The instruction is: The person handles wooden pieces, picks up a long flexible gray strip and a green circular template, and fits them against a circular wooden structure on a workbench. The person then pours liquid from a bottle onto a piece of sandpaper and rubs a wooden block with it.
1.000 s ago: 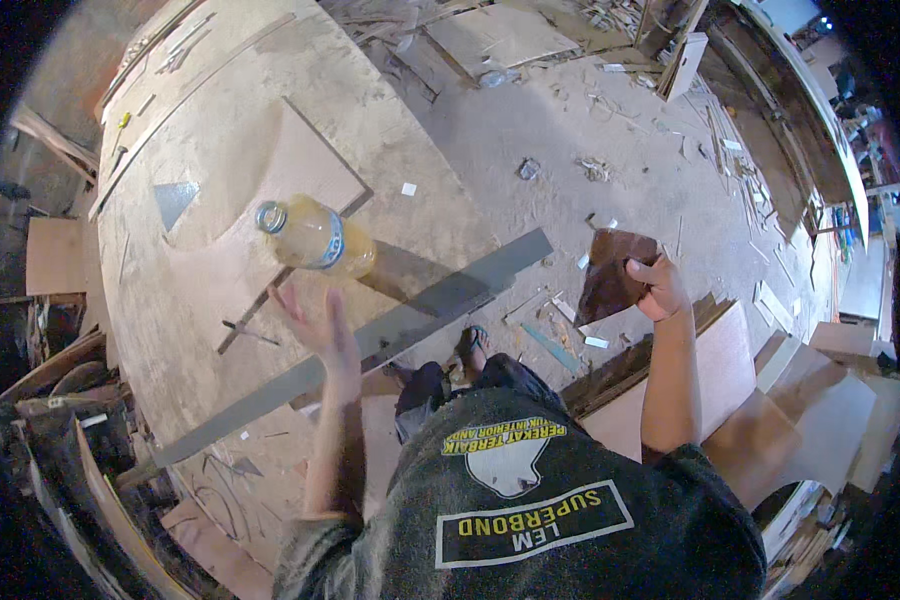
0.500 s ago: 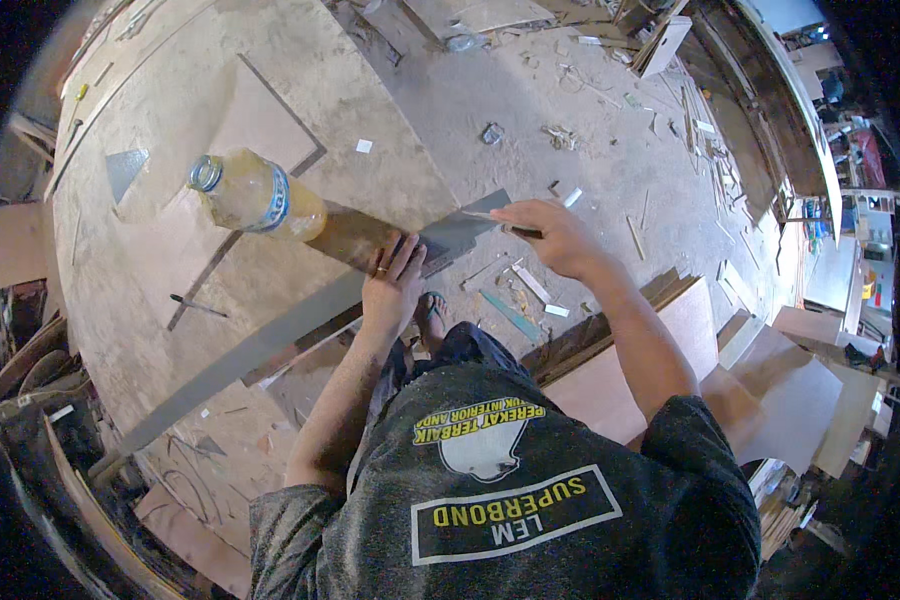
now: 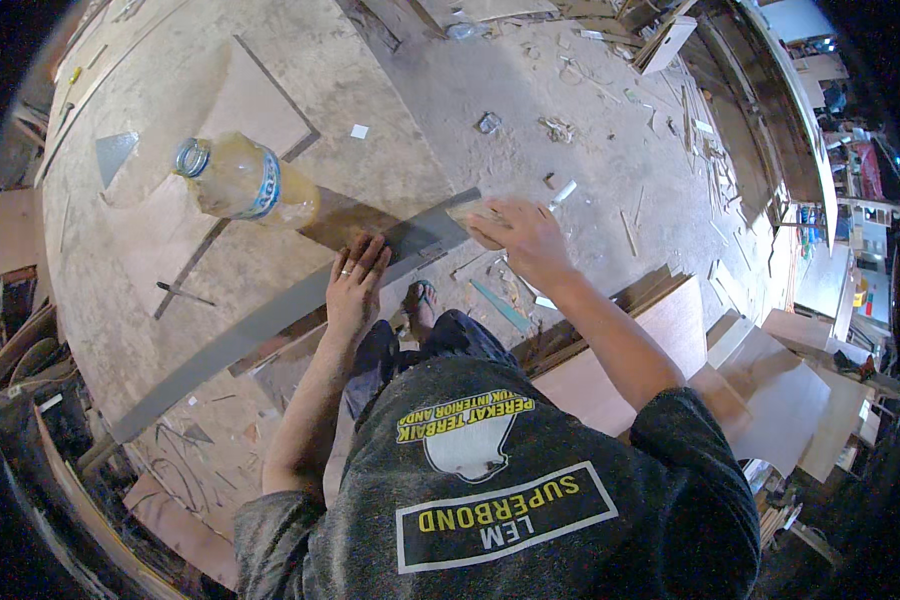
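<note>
Left hand: arm stretched forward, palm down, fingers spread flat, ring on one finger. Right hand: forearm reaching forward from right shoulder, palm down, fingers curled together over fingertips, knuckles up.

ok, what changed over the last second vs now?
The right hand swung in from out at the right, where it held a dark brown piece, to the end of the long grey strip, now pressing a small pale pad there. The left hand came down flat onto the strip. The plastic bottle and workbench stayed put.
</note>
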A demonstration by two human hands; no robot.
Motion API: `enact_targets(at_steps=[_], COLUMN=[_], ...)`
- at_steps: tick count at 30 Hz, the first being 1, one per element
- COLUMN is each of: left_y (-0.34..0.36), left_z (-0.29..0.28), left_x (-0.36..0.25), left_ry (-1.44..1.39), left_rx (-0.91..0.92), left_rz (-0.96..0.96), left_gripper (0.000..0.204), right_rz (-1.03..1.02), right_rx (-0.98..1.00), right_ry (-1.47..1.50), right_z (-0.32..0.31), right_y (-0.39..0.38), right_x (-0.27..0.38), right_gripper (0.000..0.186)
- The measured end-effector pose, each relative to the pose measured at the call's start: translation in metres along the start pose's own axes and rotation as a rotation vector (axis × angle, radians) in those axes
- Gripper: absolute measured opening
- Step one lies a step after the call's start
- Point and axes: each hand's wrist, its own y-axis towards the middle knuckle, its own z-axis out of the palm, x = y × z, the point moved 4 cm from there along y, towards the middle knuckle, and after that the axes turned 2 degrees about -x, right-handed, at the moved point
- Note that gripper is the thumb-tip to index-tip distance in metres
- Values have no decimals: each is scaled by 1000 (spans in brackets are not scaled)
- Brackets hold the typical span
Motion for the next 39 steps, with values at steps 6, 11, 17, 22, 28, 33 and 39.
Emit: enact_targets(at_steps=[6,11,17,22,28,33,39], left_y=[-4,-3,-1,0,-7,-5,-8], left_z=[7,5,3,-7,-3,-7,-4], left_x=[5,5,1,-2,6,4,7], left_ry=[39,27,67,64,65,42,3], left_rx=[31,-21,-11,21,-17,31,36], left_rz=[2,18,20,17,33,1,6], left_gripper=[48,48,48,47,48,48,53], right_rz=[-77,-61,-88,-119,-62,-73,-69], right_rx=[7,-85,-105,-72,-164,-181,-167], right_ry=[-106,-23,-4,-39,26,-33,-33], right_z=[13,18,25,24,18,27,37], right_y=[-1,3,6,-11,4,8,4], right_x=[-2,-10,-3,0,2,-4,-6], right_gripper=[37,35,33,34,34,36,37])
